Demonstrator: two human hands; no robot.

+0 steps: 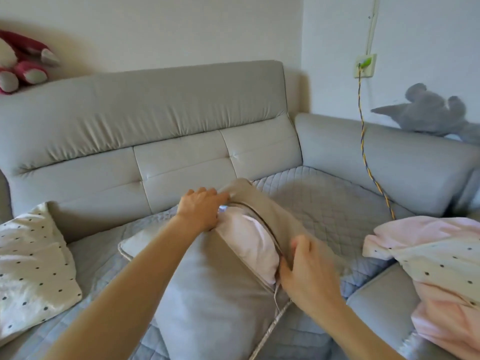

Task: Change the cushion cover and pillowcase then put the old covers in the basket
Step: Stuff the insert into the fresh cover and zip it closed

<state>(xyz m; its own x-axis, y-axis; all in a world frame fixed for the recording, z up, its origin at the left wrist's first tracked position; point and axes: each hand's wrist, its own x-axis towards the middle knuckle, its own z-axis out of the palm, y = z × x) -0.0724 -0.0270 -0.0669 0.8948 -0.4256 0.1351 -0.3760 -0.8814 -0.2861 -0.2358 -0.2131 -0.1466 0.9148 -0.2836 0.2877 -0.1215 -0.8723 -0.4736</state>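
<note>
A cushion in a grey-beige cover [207, 294] lies on the sofa seat in front of me, its zip edge gaping so the white inner pad [249, 240] shows. My left hand [200, 209] pinches the cover's far corner next to the zip's end. My right hand [309, 276] grips the cover's edge at the near end of the opening. A white pillow with dark dots [33, 266] rests at the left. At the right lies a crumpled pink and dotted cloth [439, 268].
The grey sofa [161, 120] has a quilted blue-grey seat pad [324, 201]. A pink plush toy [20, 61] sits on the backrest at left, a grey plush [436, 113] at right. A braided cable [368, 162] hangs from a wall socket [365, 65].
</note>
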